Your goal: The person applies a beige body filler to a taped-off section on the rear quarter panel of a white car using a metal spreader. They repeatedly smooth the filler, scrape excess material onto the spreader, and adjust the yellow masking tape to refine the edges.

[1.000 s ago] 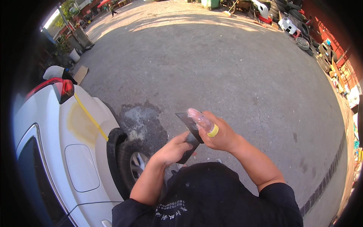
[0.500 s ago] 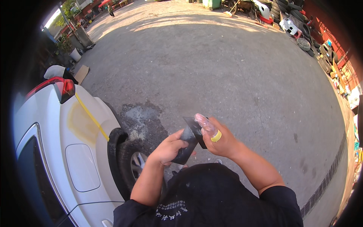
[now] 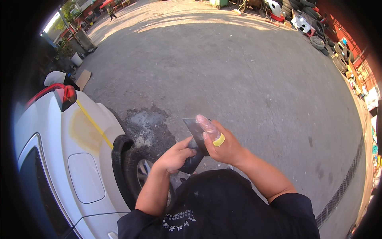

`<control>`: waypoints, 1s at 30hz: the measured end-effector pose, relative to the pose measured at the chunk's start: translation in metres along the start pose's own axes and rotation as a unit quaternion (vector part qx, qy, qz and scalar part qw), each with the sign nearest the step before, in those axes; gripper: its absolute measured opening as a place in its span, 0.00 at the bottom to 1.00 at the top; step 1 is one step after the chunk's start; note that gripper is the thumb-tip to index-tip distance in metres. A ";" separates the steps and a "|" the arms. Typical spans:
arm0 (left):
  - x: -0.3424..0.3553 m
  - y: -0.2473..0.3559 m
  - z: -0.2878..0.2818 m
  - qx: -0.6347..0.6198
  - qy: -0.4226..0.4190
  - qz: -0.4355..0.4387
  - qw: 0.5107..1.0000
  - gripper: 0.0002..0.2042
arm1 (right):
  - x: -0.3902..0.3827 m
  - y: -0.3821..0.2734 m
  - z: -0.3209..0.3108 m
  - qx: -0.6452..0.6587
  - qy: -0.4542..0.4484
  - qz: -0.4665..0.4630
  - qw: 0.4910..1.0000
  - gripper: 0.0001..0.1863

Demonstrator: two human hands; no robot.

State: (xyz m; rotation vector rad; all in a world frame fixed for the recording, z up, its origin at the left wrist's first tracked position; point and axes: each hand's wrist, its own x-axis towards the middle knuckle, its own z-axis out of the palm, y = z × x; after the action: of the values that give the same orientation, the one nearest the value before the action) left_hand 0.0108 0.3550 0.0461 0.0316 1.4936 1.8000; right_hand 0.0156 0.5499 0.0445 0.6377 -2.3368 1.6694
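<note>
Out in front of my body, my left hand [image 3: 174, 158] is closed round a dark flat plate [image 3: 191, 163], thumb on its upper face. My right hand [image 3: 227, 149] grips a second thin piece, a dark flat scraper [image 3: 195, 130], which crosses over the upper part of the plate. One right finger is wrapped in clear plastic, with a yellow band [image 3: 219, 140] near its base. To my left is a white car [image 3: 115, 181]. Its rear side carries a yellowish filler patch [image 3: 84, 133], with a strip of yellow tape [image 3: 94, 122] beside it.
The car's rear wheel [image 3: 144, 172] is close to my left forearm. A wet stain [image 3: 147, 123] marks the grey pavement [image 3: 238, 75] beyond it. Stacked tyres [image 3: 344, 55] and clutter line the right wall; a drain grate [image 3: 342, 195] runs at the lower right. A person [image 3: 111, 14] is far off.
My right hand has moved left and slightly up, bringing the scraper further across the plate. My left hand has stayed nearly in place. The distant person has shifted slightly left.
</note>
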 end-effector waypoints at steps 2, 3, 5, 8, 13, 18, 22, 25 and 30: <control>-0.003 0.002 -0.004 -0.051 -0.007 0.033 0.998 0.22 | -0.009 0.008 0.000 -0.045 0.019 -0.054 0.997 0.15; -0.002 0.002 -0.004 -0.026 0.003 0.023 0.999 0.22 | -0.011 0.011 0.001 -0.067 0.028 -0.081 0.994 0.15; 0.000 -0.004 0.000 0.018 0.021 -0.002 1.000 0.22 | -0.011 0.008 0.006 -0.026 0.012 -0.019 0.999 0.14; -0.006 0.000 0.004 0.000 0.008 -0.008 1.000 0.24 | -0.004 0.007 0.004 0.003 -0.015 0.012 1.000 0.21; -0.008 0.003 -0.002 -0.027 0.015 0.024 0.999 0.23 | -0.016 0.017 0.002 -0.034 -0.012 -0.001 0.999 0.23; -0.014 -0.007 -0.003 -0.029 0.036 0.049 0.998 0.21 | 0.024 -0.002 -0.004 -0.037 0.100 -0.086 0.991 0.25; -0.013 -0.008 -0.016 -0.095 0.098 0.112 0.984 0.18 | 0.023 0.002 -0.025 -0.041 0.171 -0.028 0.984 0.27; -0.006 -0.017 -0.018 -0.180 0.158 0.159 0.958 0.15 | 0.014 0.014 -0.022 -0.026 0.156 -0.011 0.987 0.28; 0.000 -0.027 -0.005 -0.215 0.208 0.182 0.937 0.14 | 0.010 0.016 -0.016 -0.061 0.154 -0.064 0.984 0.28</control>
State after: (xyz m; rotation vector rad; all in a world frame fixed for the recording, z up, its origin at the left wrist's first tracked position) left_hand 0.0229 0.3510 0.0220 -0.3311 1.3975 2.5266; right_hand -0.0025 0.5671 0.0404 0.4584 -2.1109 1.4402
